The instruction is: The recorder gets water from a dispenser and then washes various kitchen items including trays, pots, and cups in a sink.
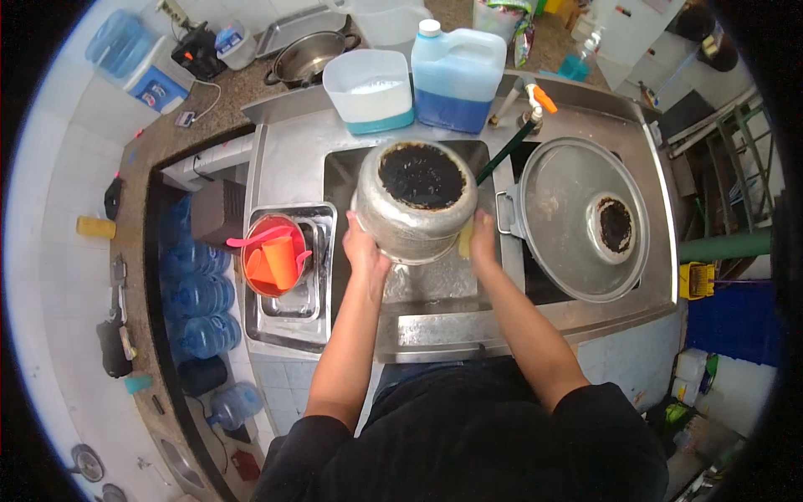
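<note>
An upturned aluminium pot (407,227) with a blackened base hangs tilted over the sink basin (345,180). My left hand (363,245) grips its left side near the rim. On the right side my right hand (483,243) is closed against the pot, with a yellow sponge (465,240) pressed between the palm side and the metal. Shallow water (435,293) shows in the basin below. A dark green hose (507,151) runs from the tap with the orange handle (544,99) down behind the pot.
A large round aluminium lid-like vessel (556,226) with a side handle lies to the right. On the left, a steel tray (329,251) bears a pot of orange and pink plasticware (284,263). Behind stand a jug of blue liquid (456,105) and a cut-open container (365,88).
</note>
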Available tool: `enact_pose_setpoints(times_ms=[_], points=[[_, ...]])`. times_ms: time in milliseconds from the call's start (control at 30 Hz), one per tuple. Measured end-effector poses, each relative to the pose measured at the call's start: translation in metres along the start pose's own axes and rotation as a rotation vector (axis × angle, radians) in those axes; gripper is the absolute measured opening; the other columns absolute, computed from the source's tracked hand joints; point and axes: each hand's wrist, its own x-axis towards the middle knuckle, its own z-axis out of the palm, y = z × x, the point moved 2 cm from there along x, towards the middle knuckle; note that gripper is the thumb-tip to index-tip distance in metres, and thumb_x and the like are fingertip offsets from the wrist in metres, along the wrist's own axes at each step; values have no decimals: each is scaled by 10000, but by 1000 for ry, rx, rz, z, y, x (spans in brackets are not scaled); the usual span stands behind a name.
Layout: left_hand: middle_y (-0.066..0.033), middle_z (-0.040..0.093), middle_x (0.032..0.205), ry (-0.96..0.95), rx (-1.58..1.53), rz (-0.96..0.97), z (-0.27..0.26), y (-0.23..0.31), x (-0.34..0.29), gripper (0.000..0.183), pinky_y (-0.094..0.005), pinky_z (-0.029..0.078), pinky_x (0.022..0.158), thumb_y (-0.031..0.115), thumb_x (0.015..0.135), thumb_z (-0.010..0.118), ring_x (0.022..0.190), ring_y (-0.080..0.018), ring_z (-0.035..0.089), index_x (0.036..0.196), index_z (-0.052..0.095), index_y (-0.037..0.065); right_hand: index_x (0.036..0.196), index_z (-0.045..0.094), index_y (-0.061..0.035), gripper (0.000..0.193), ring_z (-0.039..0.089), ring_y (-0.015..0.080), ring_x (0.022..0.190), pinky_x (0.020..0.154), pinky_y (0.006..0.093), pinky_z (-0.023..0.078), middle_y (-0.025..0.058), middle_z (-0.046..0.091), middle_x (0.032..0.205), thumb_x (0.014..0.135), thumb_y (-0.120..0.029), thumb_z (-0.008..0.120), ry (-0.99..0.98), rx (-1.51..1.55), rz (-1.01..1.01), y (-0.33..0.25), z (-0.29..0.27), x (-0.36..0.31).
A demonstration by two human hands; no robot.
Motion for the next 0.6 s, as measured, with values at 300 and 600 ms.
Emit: enact_pose_setpoints(times_ms=[300, 600], points=[[-81, 536, 600, -158, 1437, 1133, 56, 152, 20, 405, -335, 397, 544, 384, 839, 726, 564, -167, 451, 774, 611, 1, 1071, 571, -24, 557, 634, 370, 923, 810, 435, 492, 211, 653, 972, 715, -388, 797, 447, -882, -515, -163, -186, 17], [-189, 637, 793, -224, 2084, 1584, 28, 152, 106, 261, -472, 483, 637, 302, 895, 615, 748, -388, 626, 851, 566, 49, 840, 639, -13, 325, 596, 180, 551, 470, 311, 470, 78, 626, 704, 742, -287, 784, 422, -31, 84, -110, -384, 60]])
